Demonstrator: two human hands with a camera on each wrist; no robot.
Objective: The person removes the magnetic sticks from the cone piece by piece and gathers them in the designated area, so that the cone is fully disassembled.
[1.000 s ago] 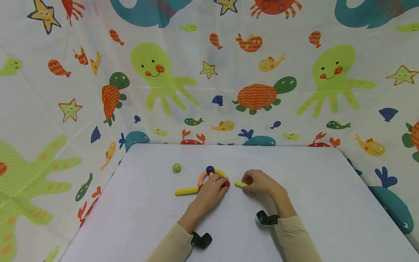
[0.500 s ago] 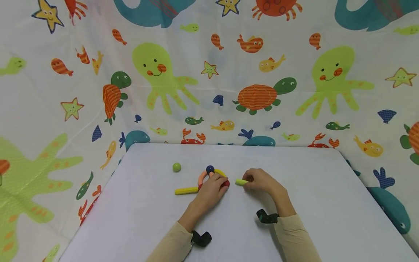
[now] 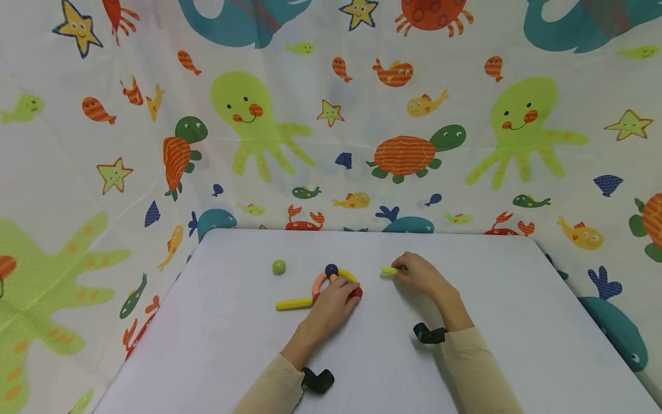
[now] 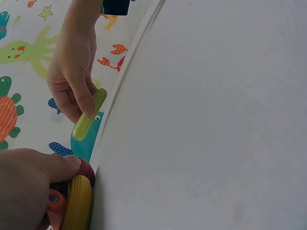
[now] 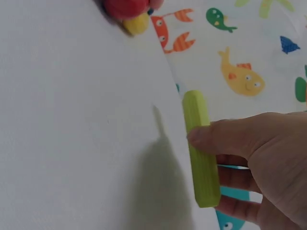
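My left hand (image 3: 335, 302) holds a toy frame of magnetic sticks and balls on the white table. Its thumb presses a red ball (image 4: 86, 171) at the frame's right end. Beyond the fingers show a dark blue ball (image 3: 331, 269), a curved pink stick (image 3: 317, 283) and a curved yellow stick (image 3: 349, 275). A straight yellow stick (image 3: 293, 305) juts out to the left. The palm hides the frame's middle. To the right, my right hand (image 3: 420, 275) pinches a short yellow-green stick (image 5: 202, 153) between thumb and fingers, raised over the table with its shadow below.
A loose green ball (image 3: 279, 267) lies left of the frame, towards the back. The white table (image 3: 207, 345) ends at a far edge, where a cloth (image 3: 351, 126) printed with sea animals hangs. Each wrist wears a black camera mount (image 3: 429, 333).
My right hand has moved away from me and slightly right, lifting the yellow-green stick with it. The left hand has stayed in place on the frame.
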